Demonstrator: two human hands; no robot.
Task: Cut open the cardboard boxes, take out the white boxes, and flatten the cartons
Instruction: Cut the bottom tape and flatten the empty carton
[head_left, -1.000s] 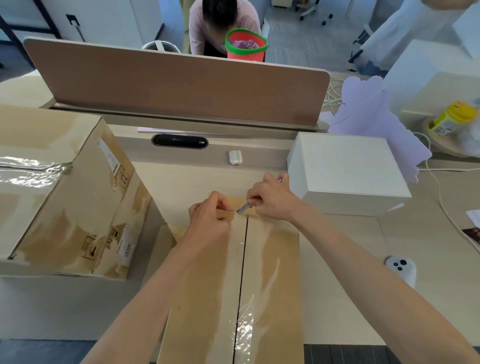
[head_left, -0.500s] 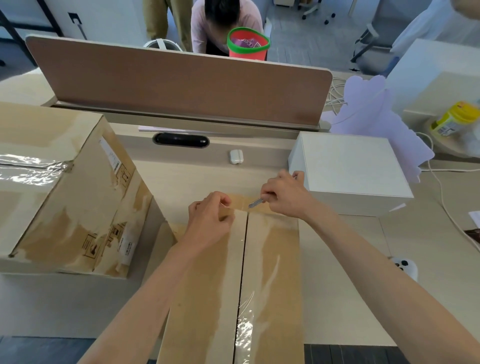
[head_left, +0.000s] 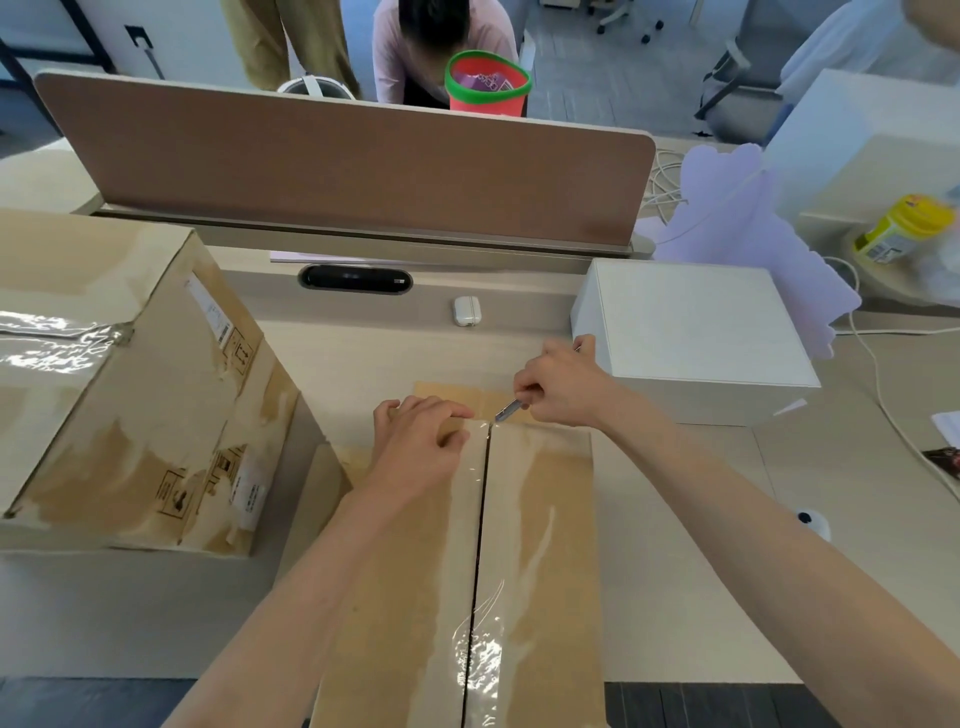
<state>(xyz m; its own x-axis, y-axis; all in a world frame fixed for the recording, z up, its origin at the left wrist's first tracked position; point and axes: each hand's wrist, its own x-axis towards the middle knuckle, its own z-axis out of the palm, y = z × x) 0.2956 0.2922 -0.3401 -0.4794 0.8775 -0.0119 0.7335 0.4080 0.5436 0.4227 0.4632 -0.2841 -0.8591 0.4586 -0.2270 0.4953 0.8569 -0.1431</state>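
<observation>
Carton (head_left: 540, 519) flap under left hand (head_left: 415, 447); right hand (head_left: 563, 387) fingers pinch, seemingly, a blade (head_left: 506, 413).

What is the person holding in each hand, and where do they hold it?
The right hand pinches a small knife by its handle end. The left hand holds nothing, just pressing flat on the cardboard box.

Single head-worn wide-angle view, aimed forward and down over a desk.

The scene was viewed from above and close behind both forearms, with the carton (head_left: 524, 545) directly beneath the lens and cut off by the lower edge. The desk (head_left: 675, 597) was taken in nearly whole, the divider (head_left: 337, 161) stood across the upper part, and the floor beyond was seen at the top. Straight edges were bowed toward the margins.
</observation>
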